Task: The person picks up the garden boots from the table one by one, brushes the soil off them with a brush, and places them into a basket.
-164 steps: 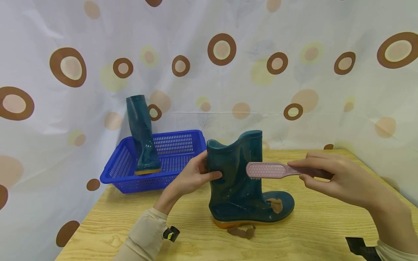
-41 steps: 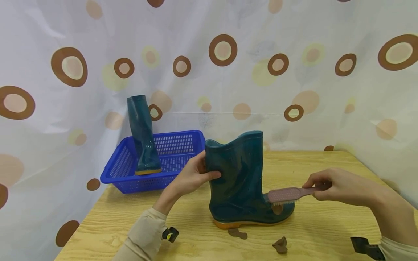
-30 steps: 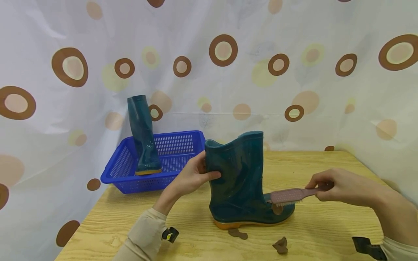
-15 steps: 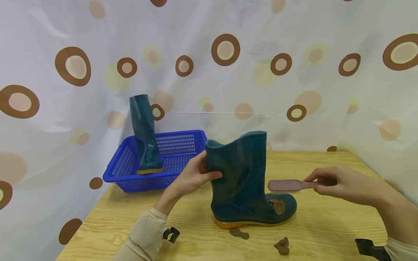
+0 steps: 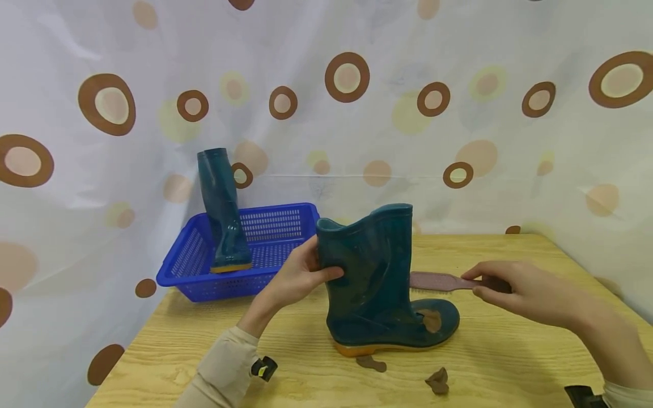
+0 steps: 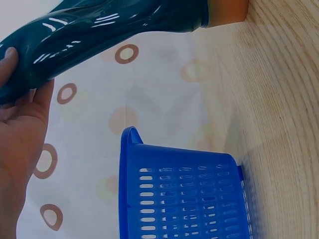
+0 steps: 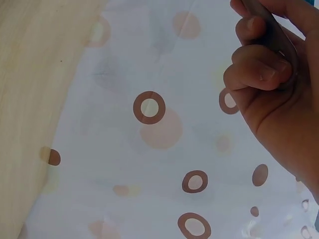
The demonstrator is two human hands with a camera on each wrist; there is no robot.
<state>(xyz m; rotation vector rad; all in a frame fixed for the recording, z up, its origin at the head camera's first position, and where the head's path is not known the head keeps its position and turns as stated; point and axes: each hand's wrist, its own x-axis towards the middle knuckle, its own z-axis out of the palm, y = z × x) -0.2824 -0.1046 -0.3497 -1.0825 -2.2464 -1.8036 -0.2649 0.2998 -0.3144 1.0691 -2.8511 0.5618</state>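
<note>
A dark green rubber boot (image 5: 367,277) with an orange sole stands upright on the table, toe to the right. My left hand (image 5: 301,275) grips the back of its shaft, thumb on the near side and fingers behind; the left wrist view shows the same grip. My right hand (image 5: 530,289) holds a pink scrubbing brush (image 5: 439,281) by its handle, bristles downward, above the toe. The brush head's left end is hidden behind the shaft. A brown clay-like patch (image 5: 432,321) sticks to the boot's instep. In the right wrist view, fingers curl round the handle (image 7: 271,30).
Two brown lumps lie on the wooden table (image 5: 285,362): a flat piece (image 5: 371,363) by the sole and a folded piece (image 5: 437,381) nearer the front. At the back left, a blue plastic basket (image 5: 204,280) holds a second green boot (image 5: 221,209). A patterned curtain (image 5: 306,141) hangs behind.
The brush has lifted off the toe and shifted left, partly behind the shaft. Since the oldest frame, a folded brown lump has appeared on the table. The left hand keeps its grip.
</note>
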